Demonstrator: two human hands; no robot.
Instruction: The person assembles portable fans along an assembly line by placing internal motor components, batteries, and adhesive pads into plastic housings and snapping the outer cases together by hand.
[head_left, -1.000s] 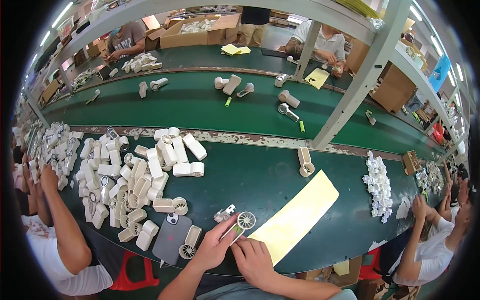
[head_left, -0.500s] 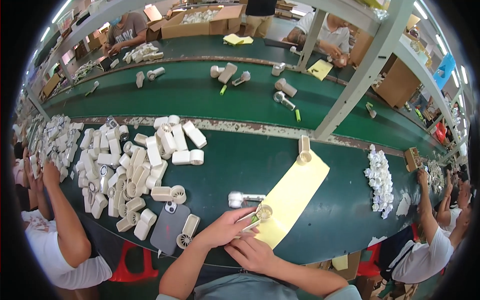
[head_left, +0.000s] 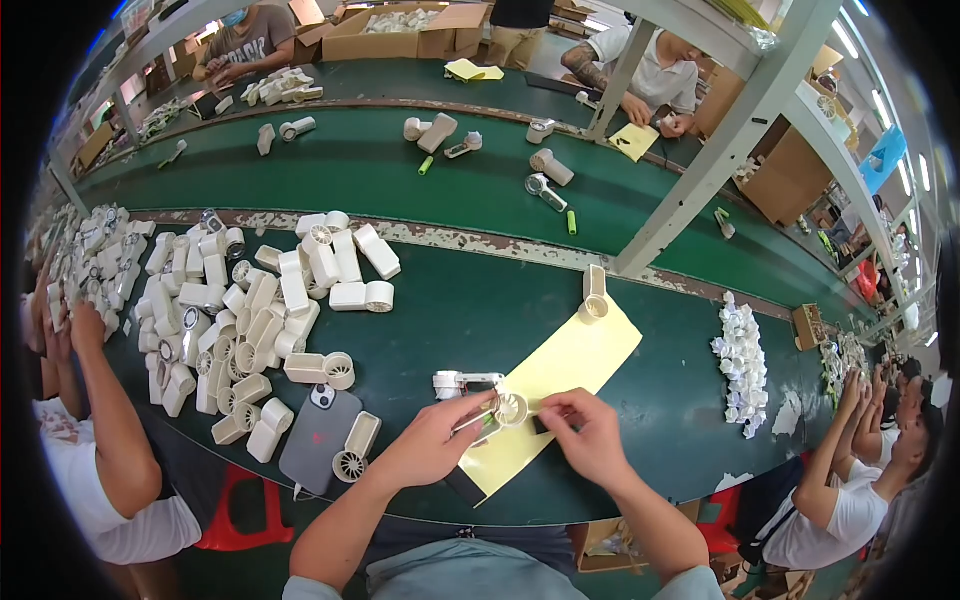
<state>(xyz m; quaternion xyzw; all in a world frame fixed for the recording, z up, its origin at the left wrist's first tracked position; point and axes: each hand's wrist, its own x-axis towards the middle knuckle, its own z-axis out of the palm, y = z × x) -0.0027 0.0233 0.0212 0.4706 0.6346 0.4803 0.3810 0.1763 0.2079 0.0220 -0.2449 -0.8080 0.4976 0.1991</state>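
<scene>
While the left hand (head_left: 432,445) grasps the white fan housing (head_left: 510,408) between thumb and fingers, the housing lies over the yellow sheet (head_left: 575,355), at the fingertips. Its long axis runs obliquely from the left hand toward upper right, round end outermost. The right hand (head_left: 585,437) is positioned right of that round end, fingertips drawn together just beside it; whether they grip anything cannot be told. A second fan assembly (head_left: 452,384) rests on the surface (head_left: 660,430), beyond the left hand.
</scene>
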